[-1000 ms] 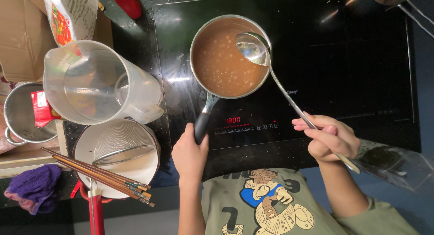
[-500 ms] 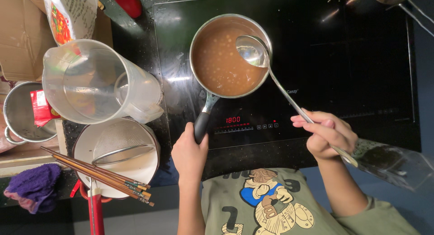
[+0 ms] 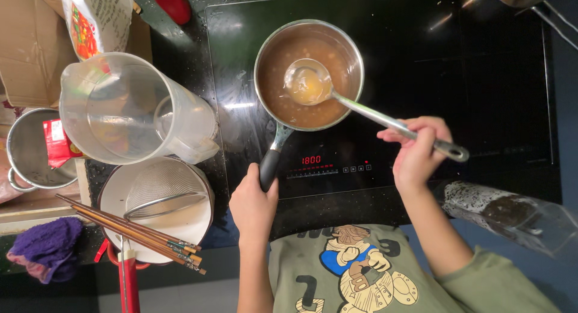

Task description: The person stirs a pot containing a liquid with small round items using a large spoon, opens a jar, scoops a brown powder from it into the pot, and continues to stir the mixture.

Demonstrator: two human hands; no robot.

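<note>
A steel saucepan (image 3: 355, 54) full of brown soup stands on the black induction hob (image 3: 421, 72). My left hand (image 3: 253, 201) grips its black handle (image 3: 269, 166) at the near edge of the hob. My right hand (image 3: 415, 153) holds the long handle of a metal ladle (image 3: 307, 84), whose bowl sits in the soup with liquid in it.
A clear plastic jug (image 3: 129, 111) stands left of the pan. Below it a white pot (image 3: 192, 219) holds a wire strainer, with chopsticks (image 3: 129, 231) laid across. A steel pot (image 3: 27, 150), a purple cloth (image 3: 45, 247), a cardboard box (image 3: 27, 42) and a plastic bag (image 3: 512, 213) lie around.
The ladle has dropped from the pan's far right rim into the middle of the soup. My right hand has moved left and up with it. My left hand stays on the handle.
</note>
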